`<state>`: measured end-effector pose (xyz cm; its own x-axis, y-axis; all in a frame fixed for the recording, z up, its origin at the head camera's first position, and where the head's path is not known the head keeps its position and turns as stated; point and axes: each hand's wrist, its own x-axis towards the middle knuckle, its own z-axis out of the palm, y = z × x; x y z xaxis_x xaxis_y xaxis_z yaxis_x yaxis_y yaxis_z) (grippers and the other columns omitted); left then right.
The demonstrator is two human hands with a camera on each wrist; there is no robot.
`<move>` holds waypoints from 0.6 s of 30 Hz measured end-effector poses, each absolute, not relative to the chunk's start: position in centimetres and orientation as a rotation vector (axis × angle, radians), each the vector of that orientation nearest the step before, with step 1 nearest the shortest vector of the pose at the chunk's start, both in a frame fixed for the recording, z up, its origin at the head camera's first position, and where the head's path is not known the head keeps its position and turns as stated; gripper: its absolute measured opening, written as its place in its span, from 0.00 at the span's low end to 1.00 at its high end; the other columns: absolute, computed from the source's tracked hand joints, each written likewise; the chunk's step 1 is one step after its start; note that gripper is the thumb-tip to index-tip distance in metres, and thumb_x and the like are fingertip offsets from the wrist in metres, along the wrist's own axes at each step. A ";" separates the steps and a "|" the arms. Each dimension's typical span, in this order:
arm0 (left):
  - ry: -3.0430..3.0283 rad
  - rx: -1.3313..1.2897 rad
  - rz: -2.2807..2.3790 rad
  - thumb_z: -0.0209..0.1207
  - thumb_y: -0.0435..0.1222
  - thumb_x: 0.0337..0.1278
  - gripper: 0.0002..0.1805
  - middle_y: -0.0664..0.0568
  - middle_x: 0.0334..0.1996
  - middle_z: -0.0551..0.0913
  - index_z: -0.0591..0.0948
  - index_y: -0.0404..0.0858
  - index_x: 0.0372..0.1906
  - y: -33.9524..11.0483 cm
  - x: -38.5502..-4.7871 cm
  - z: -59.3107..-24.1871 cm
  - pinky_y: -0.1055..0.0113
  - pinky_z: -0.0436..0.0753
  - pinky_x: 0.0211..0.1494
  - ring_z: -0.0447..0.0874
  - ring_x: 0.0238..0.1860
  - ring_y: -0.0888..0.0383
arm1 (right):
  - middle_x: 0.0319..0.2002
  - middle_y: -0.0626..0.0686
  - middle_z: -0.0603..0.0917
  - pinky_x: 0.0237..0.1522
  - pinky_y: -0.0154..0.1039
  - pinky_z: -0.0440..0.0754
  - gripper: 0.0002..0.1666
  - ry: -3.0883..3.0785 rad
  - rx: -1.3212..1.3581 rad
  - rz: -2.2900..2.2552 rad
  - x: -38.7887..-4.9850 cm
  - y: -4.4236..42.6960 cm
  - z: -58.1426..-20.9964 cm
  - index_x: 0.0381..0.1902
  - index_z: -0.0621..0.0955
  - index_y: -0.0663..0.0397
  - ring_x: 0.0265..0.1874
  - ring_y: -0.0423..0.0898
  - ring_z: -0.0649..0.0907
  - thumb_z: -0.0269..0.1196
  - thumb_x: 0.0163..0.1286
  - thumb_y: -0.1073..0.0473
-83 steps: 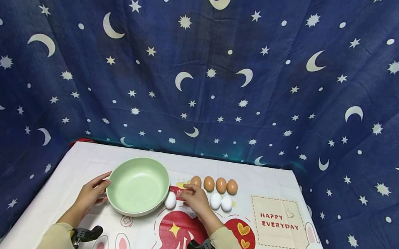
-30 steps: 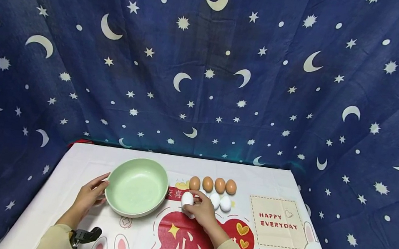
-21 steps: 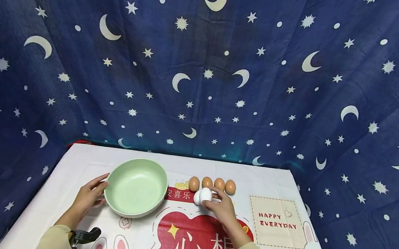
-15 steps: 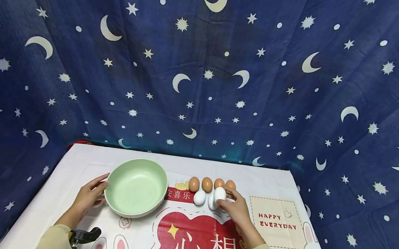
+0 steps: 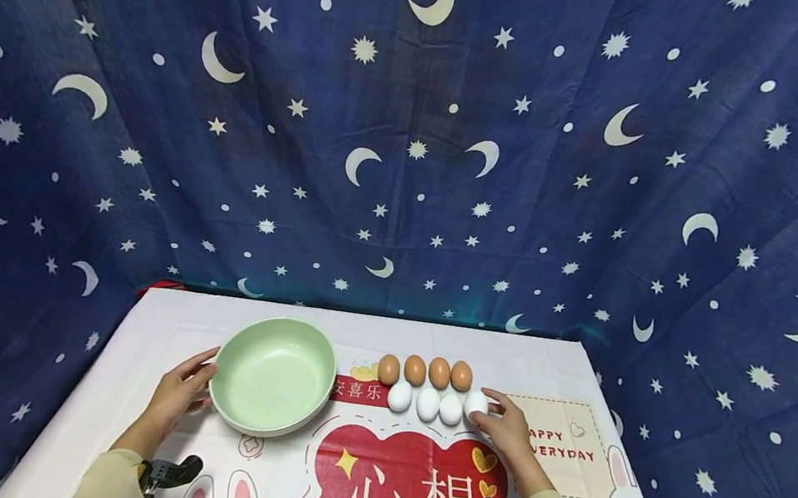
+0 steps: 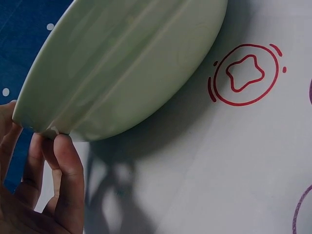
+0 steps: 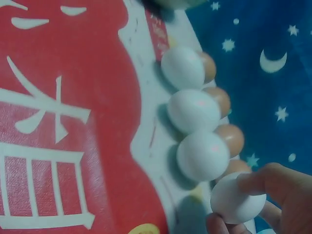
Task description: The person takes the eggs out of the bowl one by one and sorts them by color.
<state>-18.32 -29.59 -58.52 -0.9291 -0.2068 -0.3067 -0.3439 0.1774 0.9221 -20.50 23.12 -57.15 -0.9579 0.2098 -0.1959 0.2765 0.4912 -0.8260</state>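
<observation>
My right hand (image 5: 507, 427) pinches a white egg (image 5: 475, 405) between thumb and fingers at the right end of a row of white eggs. In the right wrist view the held egg (image 7: 236, 200) lies beside the other white eggs (image 7: 202, 156). Behind this row stand several brown eggs (image 5: 439, 372), partly hidden in the right wrist view. On the left is a wide pale green bowl (image 5: 274, 376) with nothing inside. My left hand (image 5: 177, 396) rests against its left side, fingertips (image 6: 68, 144) touching the outer wall.
A white cloth (image 5: 196, 319) printed with red shapes, writing and rabbits covers the table. A printed beige square (image 5: 560, 464) lies right of the eggs. A dark blue curtain (image 5: 405, 199) with moons and stars hangs behind and at both sides.
My right hand took hold of the white egg next to the bowl and carried it rightward past the other white eggs to the row's right end. My left hand stayed at the bowl.
</observation>
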 end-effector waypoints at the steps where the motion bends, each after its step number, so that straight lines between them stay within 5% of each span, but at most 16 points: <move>1: 2.323 -0.548 1.867 0.54 0.50 0.71 0.33 0.60 0.46 0.74 0.63 0.43 0.75 -29.6 -18.3 -58.5 0.69 0.85 0.38 0.78 0.36 0.73 | 0.50 0.68 0.78 0.40 0.40 0.86 0.37 2.668 0.444 -1.464 -20.6 23.2 -57.5 0.65 0.73 0.62 0.43 0.55 0.81 0.69 0.56 0.64; 10: 2.337 -0.557 1.860 0.54 0.51 0.70 0.33 0.60 0.46 0.74 0.64 0.44 0.75 -29.6 -18.3 -58.7 0.70 0.85 0.37 0.79 0.36 0.72 | 0.49 0.68 0.81 0.50 0.54 0.81 0.37 2.760 0.453 -1.350 -20.8 23.7 -59.1 0.63 0.76 0.62 0.47 0.61 0.80 0.69 0.53 0.62; 18: 2.333 -0.551 1.861 0.54 0.51 0.70 0.34 0.58 0.47 0.75 0.64 0.43 0.75 -29.7 -18.3 -58.6 0.71 0.84 0.37 0.79 0.36 0.72 | 0.49 0.69 0.81 0.49 0.54 0.82 0.35 2.769 0.423 -1.320 -20.9 23.7 -59.1 0.62 0.76 0.64 0.48 0.61 0.81 0.69 0.55 0.63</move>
